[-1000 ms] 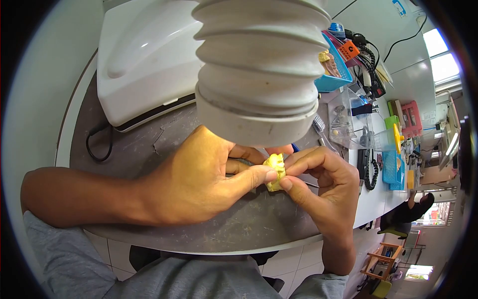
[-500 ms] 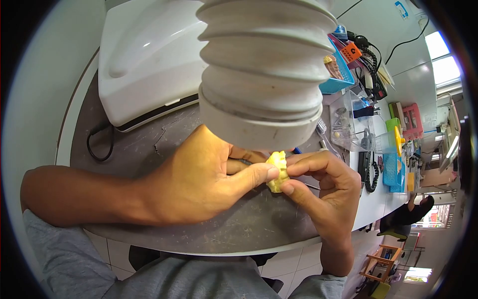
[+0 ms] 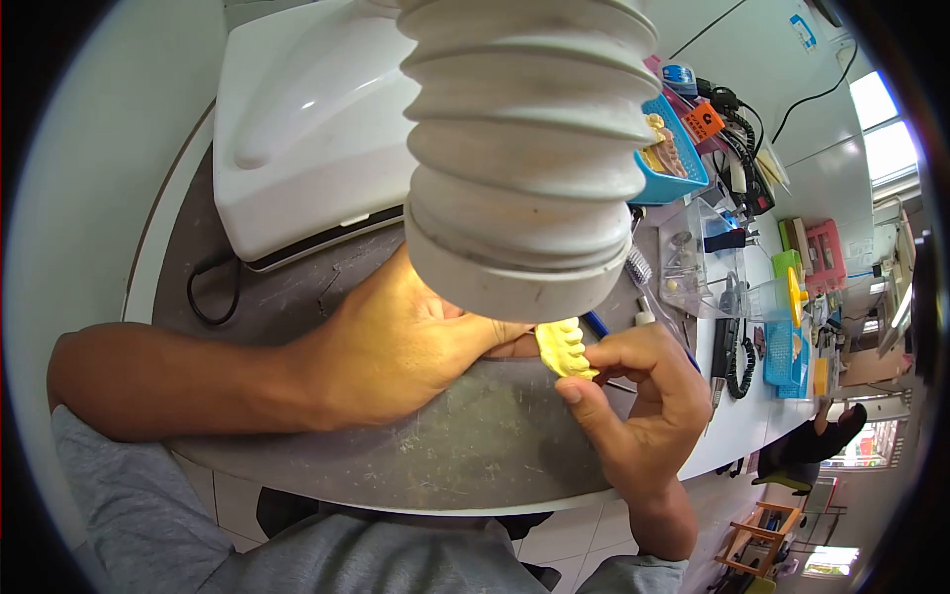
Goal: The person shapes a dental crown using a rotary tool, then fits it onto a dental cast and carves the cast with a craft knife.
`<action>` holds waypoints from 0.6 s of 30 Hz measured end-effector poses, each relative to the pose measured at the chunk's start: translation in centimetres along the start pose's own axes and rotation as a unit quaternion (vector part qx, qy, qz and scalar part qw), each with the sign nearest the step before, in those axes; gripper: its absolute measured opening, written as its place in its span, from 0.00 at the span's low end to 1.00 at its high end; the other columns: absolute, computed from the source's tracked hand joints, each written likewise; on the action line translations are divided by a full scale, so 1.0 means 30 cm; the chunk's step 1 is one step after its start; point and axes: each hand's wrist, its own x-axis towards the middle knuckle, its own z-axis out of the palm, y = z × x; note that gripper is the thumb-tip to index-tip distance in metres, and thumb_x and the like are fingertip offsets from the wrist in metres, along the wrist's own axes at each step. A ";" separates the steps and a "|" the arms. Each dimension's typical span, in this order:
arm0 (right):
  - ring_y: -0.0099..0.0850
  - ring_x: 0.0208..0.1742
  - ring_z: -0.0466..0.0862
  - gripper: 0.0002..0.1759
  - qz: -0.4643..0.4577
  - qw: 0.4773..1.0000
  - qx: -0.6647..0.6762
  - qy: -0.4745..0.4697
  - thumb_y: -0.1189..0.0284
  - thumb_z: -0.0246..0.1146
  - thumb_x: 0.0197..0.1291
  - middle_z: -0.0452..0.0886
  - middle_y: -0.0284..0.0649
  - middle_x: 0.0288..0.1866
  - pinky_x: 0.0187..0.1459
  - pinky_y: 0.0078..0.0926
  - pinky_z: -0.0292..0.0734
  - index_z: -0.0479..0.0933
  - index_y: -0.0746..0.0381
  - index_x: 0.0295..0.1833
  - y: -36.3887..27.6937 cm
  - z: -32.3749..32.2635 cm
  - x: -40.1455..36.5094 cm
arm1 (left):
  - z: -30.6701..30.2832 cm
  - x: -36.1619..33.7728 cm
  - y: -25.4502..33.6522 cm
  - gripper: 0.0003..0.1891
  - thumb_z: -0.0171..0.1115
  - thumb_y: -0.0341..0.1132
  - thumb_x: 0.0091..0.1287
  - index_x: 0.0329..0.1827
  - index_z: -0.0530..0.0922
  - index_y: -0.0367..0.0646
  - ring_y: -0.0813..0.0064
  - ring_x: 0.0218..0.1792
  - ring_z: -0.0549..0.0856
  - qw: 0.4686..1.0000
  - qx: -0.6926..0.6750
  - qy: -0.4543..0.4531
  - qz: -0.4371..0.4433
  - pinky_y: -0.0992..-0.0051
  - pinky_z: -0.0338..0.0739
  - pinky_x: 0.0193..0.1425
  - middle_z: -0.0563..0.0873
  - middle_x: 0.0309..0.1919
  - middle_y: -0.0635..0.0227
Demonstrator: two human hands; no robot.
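A small yellow dental cast [image 3: 562,348], with a row of teeth along it, is held just below the rim of the suction hose. My right hand [image 3: 643,396] pinches its right and lower edge between thumb and forefinger. From the left, my left hand [image 3: 396,346] reaches in with its thumb and fingers closed at the cast's upper left edge. The hose nozzle covers part of that hand, so its fingertips are only partly seen.
The ribbed white suction hose [image 3: 524,148] hangs over the hands. A white machine [image 3: 317,139] stands at the back left. Brushes and a blue-handled tool [image 3: 597,325] lie on the right, near a clear box [image 3: 693,267] and a blue basket [image 3: 683,183] of casts. A person [image 3: 807,445] sits far right.
The cast has been turned in my fingers, so more of its tooth row shows. My left thumb has slid up off its face toward the nozzle. The view has shifted slightly.
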 end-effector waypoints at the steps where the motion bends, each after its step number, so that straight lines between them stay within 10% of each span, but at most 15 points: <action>1: 0.27 0.40 0.83 0.20 0.000 1.000 0.002 0.002 0.72 0.79 0.51 0.82 0.42 0.37 0.38 0.22 0.79 0.79 0.69 0.44 -0.001 0.006 0.004 | 0.003 -0.003 0.005 0.18 0.62 0.26 0.72 0.60 0.69 0.34 0.77 0.52 0.83 1.000 0.003 0.000 0.000 0.77 0.83 0.53 0.83 0.50 0.63; 9: 0.31 0.26 0.81 0.19 -0.195 0.958 -0.187 0.092 0.68 0.81 0.45 0.81 0.36 0.31 0.26 0.23 0.77 0.82 0.62 0.41 -0.016 0.055 0.006 | 0.022 -0.012 0.005 0.14 0.61 0.28 0.72 0.57 0.74 0.34 0.78 0.44 0.84 0.995 -0.083 -0.030 -0.045 0.78 0.81 0.46 0.84 0.45 0.66; 14: 0.36 0.46 0.81 0.46 -0.122 0.982 -0.135 0.043 0.49 0.81 0.44 0.79 0.49 0.49 0.37 0.24 0.80 0.75 0.72 0.61 0.001 0.021 0.020 | -0.017 -0.009 0.010 0.22 0.55 0.29 0.76 0.71 0.63 0.37 0.70 0.60 0.82 0.984 -0.091 -0.106 -0.114 0.71 0.79 0.64 0.79 0.56 0.59; 18: 0.39 0.47 0.83 0.46 -0.185 0.973 -0.139 0.016 0.52 0.82 0.43 0.81 0.50 0.50 0.44 0.30 0.81 0.75 0.72 0.60 0.024 0.016 0.034 | -0.017 -0.004 -0.007 0.22 0.56 0.29 0.75 0.69 0.63 0.36 0.71 0.59 0.82 0.980 -0.094 -0.129 -0.120 0.73 0.80 0.63 0.79 0.55 0.60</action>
